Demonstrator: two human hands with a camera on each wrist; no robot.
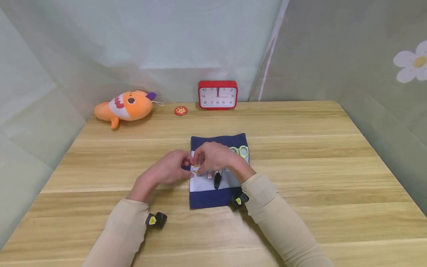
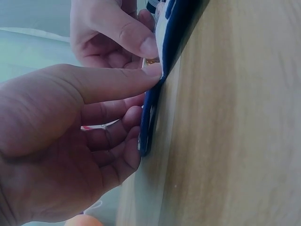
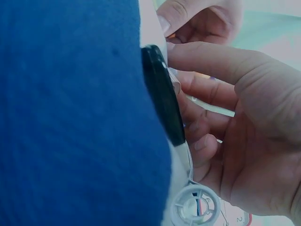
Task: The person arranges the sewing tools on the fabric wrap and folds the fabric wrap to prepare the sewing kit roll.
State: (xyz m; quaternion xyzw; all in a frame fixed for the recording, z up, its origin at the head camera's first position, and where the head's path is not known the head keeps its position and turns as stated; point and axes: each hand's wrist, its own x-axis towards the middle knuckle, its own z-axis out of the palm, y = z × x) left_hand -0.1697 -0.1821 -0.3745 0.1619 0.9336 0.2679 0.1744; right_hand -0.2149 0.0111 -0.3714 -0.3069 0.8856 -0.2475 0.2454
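Note:
A navy cloth organizer (image 1: 213, 200) with a pale inner panel lies spread on the table. My left hand (image 1: 171, 167) grips its left edge, thumb on the pale face and fingers curled behind, as the left wrist view shows. Over the panel, my right hand (image 1: 215, 155) pinches a small yellow-and-white piece (image 1: 196, 169) near that edge; its kind is mostly hidden by fingers. Beside it a black-handled tool (image 1: 217, 180) lies against the panel, its handle (image 3: 162, 94) close to the right fingers. Scissors with pale green handles (image 1: 244, 151) sit at the panel's right side.
At the table's back stand a red clock (image 1: 218, 95) and, left of it, a small round red badge (image 1: 181, 111). An orange plush toy (image 1: 136, 105) lies at the back left. The wooden table (image 1: 317, 167) reaches to curtains behind and at both sides.

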